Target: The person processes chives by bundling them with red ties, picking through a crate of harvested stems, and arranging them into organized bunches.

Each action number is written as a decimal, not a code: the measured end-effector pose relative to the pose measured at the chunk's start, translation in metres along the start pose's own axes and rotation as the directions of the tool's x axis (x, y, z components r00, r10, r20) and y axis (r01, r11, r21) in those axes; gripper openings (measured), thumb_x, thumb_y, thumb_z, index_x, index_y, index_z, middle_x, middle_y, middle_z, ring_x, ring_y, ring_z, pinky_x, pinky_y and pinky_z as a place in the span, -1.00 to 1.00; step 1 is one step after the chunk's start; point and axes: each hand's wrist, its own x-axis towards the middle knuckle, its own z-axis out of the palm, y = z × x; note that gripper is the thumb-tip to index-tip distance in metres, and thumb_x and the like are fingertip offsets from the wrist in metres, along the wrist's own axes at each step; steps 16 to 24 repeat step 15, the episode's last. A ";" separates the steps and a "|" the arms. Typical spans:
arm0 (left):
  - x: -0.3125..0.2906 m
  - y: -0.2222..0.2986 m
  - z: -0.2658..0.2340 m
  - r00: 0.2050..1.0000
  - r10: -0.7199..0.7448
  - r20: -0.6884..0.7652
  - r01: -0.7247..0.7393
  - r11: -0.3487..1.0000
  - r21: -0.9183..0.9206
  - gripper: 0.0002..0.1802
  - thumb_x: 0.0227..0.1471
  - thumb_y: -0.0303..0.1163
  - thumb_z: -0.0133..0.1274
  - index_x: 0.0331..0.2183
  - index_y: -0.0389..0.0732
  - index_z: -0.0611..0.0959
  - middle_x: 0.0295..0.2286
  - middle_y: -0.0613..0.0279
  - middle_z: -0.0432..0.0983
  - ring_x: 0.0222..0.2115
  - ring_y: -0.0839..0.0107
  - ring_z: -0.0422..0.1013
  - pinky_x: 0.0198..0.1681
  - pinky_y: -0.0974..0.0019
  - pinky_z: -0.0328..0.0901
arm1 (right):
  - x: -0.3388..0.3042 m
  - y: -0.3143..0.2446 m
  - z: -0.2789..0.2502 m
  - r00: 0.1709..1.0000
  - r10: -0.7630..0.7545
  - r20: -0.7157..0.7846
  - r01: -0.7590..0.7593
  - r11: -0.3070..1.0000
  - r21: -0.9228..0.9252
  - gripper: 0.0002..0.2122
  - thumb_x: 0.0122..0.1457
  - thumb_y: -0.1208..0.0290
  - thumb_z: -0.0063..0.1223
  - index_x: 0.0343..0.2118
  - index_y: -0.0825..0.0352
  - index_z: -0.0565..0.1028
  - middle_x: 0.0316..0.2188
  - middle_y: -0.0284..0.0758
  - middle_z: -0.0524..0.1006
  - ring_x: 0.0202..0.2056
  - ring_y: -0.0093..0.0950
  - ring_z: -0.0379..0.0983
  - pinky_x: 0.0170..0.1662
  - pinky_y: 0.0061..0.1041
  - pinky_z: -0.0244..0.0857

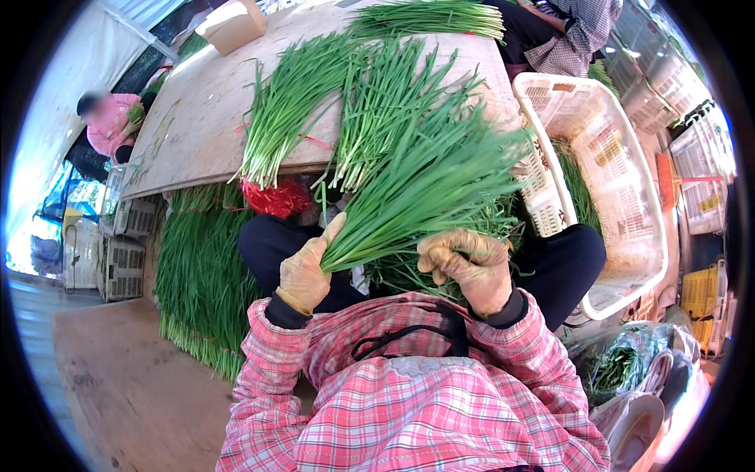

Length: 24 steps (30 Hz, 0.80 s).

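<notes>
A thick bunch of green garlic chives (429, 189) fans out up and to the right over my lap. My gloved left hand (305, 271) is closed round its pale lower ends, the thumb lying along the stems. Just right of the bunch, my gloved right hand (476, 271) has its fingers curled in; whatever they may pinch is hidden. Loose chive leaves (409, 275) lie below, between my knees. On the wooden table (204, 118) ahead rest a tied chive bundle (295, 102) and more chives (385, 110). A tangle of red ties (275, 197) hangs at the table's near edge.
A white plastic crate (621, 204) with some chives inside stands at my right. Tall stacked chives (200, 267) fill the left side. A plastic bag of greens (625, 366) sits lower right. Two people work nearby, one in pink (114, 122), one in a checked sleeve (582, 39).
</notes>
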 end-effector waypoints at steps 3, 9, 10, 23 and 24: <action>-0.001 0.002 -0.010 0.997 0.052 -0.048 -0.044 0.985 0.168 -0.22 -0.17 -0.55 0.01 0.13 0.18 0.29 -0.35 0.27 0.49 -0.43 0.18 0.44 -0.43 0.23 0.34 | -0.001 0.003 -0.010 0.971 -0.200 0.132 0.235 0.696 -0.678 -0.90 -0.08 0.56 0.10 -0.43 0.28 0.52 -0.55 -0.34 0.50 -0.56 -0.50 0.43 -0.50 -0.57 0.28; 0.004 0.003 -0.035 0.979 0.189 -0.070 -0.109 0.788 0.606 -0.15 -0.28 -0.60 0.03 0.12 0.18 0.32 -0.26 0.29 0.44 -0.51 0.25 0.39 -0.49 0.26 0.31 | -0.032 0.011 -0.069 0.971 0.130 0.201 0.183 0.139 -0.973 -0.79 -0.20 0.34 0.20 -0.43 0.25 0.53 -0.69 -0.28 0.42 -0.61 -0.25 0.39 -0.52 -0.33 0.26; 0.004 0.004 -0.039 0.978 0.200 -0.057 -0.113 0.742 0.661 -0.14 -0.31 -0.62 0.03 0.11 0.16 0.34 -0.25 0.28 0.44 -0.49 0.25 0.39 -0.48 0.25 0.32 | -0.036 -0.003 -0.070 0.958 0.274 0.081 0.081 0.013 -0.997 -0.74 -0.19 0.26 0.24 -0.42 0.26 0.54 -0.69 -0.27 0.43 -0.61 -0.24 0.40 -0.52 -0.34 0.26; 0.010 0.000 -0.046 0.924 0.382 0.012 -0.202 0.461 0.864 -0.14 -0.25 -0.52 0.03 0.14 0.24 0.25 -0.27 0.28 0.43 -0.64 0.45 0.27 -0.65 0.42 0.24 | -0.032 -0.043 -0.095 0.961 0.149 -0.234 -0.264 0.756 -0.599 -0.78 -0.05 0.25 0.25 -0.40 0.29 0.57 -0.49 -0.24 0.59 -0.58 -0.26 0.51 -0.47 -0.29 0.39; 0.010 0.000 -0.046 0.924 0.382 0.012 -0.202 0.461 0.864 -0.14 -0.25 -0.52 0.03 0.14 0.24 0.25 -0.27 0.28 0.43 -0.64 0.45 0.27 -0.65 0.42 0.24 | -0.032 -0.043 -0.095 0.961 0.149 -0.234 -0.264 0.756 -0.599 -0.78 -0.05 0.25 0.25 -0.40 0.29 0.57 -0.49 -0.24 0.59 -0.58 -0.26 0.51 -0.47 -0.29 0.39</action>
